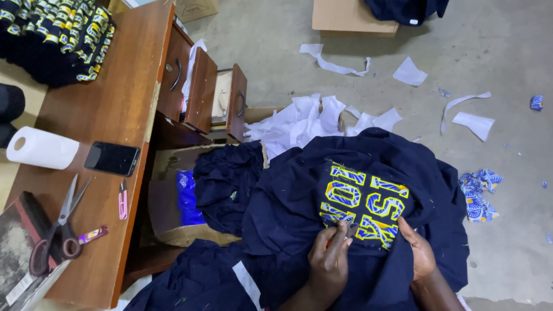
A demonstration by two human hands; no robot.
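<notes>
Step in hand: trimming or picking at the stitched patch lettering [364,205] on a navy garment [299,201]; judged from the hand positions, work sits at the lower edge of the design.
Left hand [329,259]: curled closed, fingertips pinched at the lower-left letters; something slim seems caught in the pinch, too small to tell what.
Right hand [419,249]: mostly closed, thumb on top, gripping a fold of the navy cloth just right of the lettering and holding it taut.
Next move calls for: cloth kept stretched flat by the right hand while the left works along a letter edge; fine control, since the patch fabric lies directly on the navy cloth.
Garment, location: spread over the person's lap, bottom centre of view, between the wooden desk [115,103] and the concrete floor [507,138].
Garment, look: dark navy, soft and crumpled, specked with thread bits; block letters in blue-and-white print with yellow stitched outlines, seen upside down.
Nearby: more navy cloth in an open cardboard box [167,196]; white backing scraps [305,121] behind it; print offcuts [478,196] on the floor.
Desk: scissors [57,227], pink thread snips [122,201], a black phone [112,158], a paper roll [41,148], a stack of finished pieces [57,34].
</notes>
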